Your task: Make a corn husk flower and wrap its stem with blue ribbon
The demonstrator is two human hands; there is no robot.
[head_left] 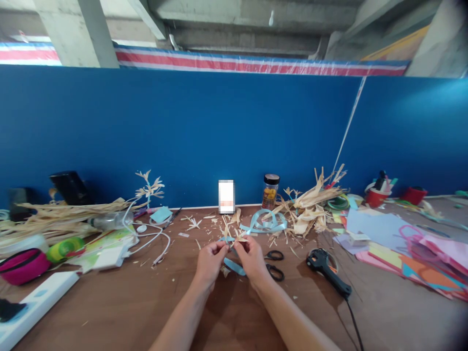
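Note:
Both hands meet over the middle of the brown table, fingertips pinched. My left hand (pixel 212 264) is closed on a light blue ribbon (pixel 234 267) beside pale dried husk strips (pixel 230 229). My right hand (pixel 252 259) pinches the ribbon on the other side, close to the same husk strips. A loop of the ribbon hangs below the fingers. The exact grip is partly hidden by the fingers. Black-handled scissors (pixel 275 273) lie just right of my right hand, their blades hidden behind it. Beyond is a loose coil of blue ribbon (pixel 268 223).
A black glue gun (pixel 329 274) with its cord lies at right, near coloured paper sheets (pixel 380 231). Husk bundles (pixel 310 209), a lidded jar (pixel 270 191) and a blurred-out white upright rectangle (pixel 226 195) stand by the blue partition (pixel 204 131). At left are a white power strip (pixel 44 304) and cables.

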